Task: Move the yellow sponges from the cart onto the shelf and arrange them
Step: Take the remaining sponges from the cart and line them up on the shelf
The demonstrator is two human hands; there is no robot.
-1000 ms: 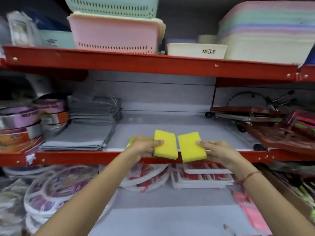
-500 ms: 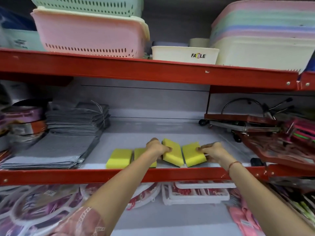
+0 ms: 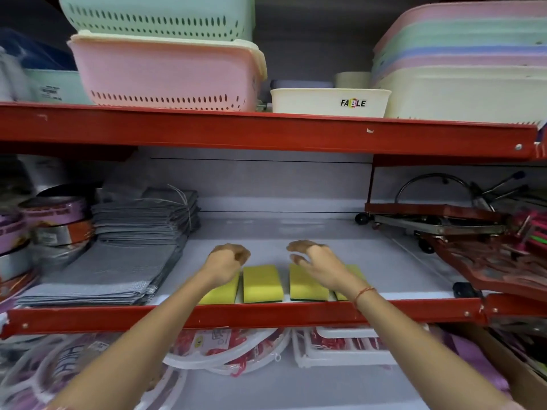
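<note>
Four yellow sponges (image 3: pixel 262 283) now lie flat in a row at the front edge of the shelf (image 3: pixel 266 316), side by side with narrow gaps. Half a second ago you were tilting two of them on edge, one in each hand; both are now set down and released. Your left hand (image 3: pixel 226 266) hovers over the leftmost sponge with its fingers curled loosely in, holding nothing. Your right hand (image 3: pixel 318 266) hovers over the two right-hand sponges, fingers spread, its grip open and empty.

Judgement: this batch is placed; spacing looks roughly even, so little straightening remains. The cart is out of view, so you cannot tell whether more sponges wait.

Materials: the sponges are rectangular soft foam blocks, matte yellow, with a thin dark green layer showing along the bottom edge. The shelf has a smooth pale board and a painted red metal front rail. Left of the row lies a stack of grey woven cloths (image 3: pixel 118 261). Above stand pastel plastic baskets (image 3: pixel 165 72) with slotted walls.
</note>
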